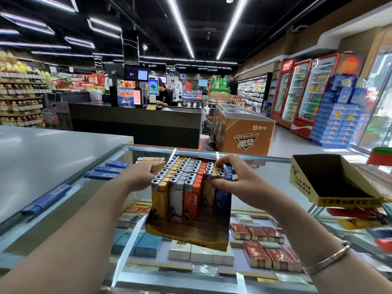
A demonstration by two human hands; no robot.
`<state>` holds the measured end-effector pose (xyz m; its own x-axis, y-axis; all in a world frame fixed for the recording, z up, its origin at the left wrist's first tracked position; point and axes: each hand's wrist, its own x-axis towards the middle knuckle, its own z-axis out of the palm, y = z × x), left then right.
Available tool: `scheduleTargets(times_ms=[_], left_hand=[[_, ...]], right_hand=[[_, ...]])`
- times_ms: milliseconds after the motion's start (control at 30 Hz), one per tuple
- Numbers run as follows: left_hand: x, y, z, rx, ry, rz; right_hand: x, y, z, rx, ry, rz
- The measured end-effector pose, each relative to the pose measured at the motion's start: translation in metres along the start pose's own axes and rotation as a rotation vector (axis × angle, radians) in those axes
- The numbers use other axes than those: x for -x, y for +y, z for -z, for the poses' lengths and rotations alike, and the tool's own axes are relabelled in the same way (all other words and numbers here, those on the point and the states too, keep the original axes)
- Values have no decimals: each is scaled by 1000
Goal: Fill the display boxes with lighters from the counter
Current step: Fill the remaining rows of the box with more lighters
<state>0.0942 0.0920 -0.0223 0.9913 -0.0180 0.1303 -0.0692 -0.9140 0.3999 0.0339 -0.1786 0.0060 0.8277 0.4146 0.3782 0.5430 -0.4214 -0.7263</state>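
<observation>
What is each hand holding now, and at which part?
The right hand pinches blue plastic lighters near their tops. The left hand presses the left side of the lighter rows in the yellow cardboard display box.

Both forearms are seen bare, with no sleeves in view. A thin metal bangle [326, 259], silvery with a pinkish tint, is worn on the right wrist. No rings can be made out on the left hand [140, 174] or right hand [237, 183].

Long white ceiling light strips [180, 26] light the shop brightly. Below them the glass-topped desk [265, 179] shows pale glare streaks. Straight lines bow toward the edges, and the far shelves left of the strips are blurred.
</observation>
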Motion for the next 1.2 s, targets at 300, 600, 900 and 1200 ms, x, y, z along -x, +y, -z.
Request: scheduleTargets(times_ms=[300, 600, 900, 1200], left_hand=[[4, -5, 6, 170, 41, 8], [21, 10, 32, 646, 159, -6], [71, 79, 56, 1517, 242, -245], [77, 95, 44, 1237, 182, -520]], right_hand=[[1, -3, 0, -13, -18, -22], [2, -6, 0, 16, -49, -50], [12, -34, -7, 295, 228, 316], [11, -44, -16, -70, 446, 379]])
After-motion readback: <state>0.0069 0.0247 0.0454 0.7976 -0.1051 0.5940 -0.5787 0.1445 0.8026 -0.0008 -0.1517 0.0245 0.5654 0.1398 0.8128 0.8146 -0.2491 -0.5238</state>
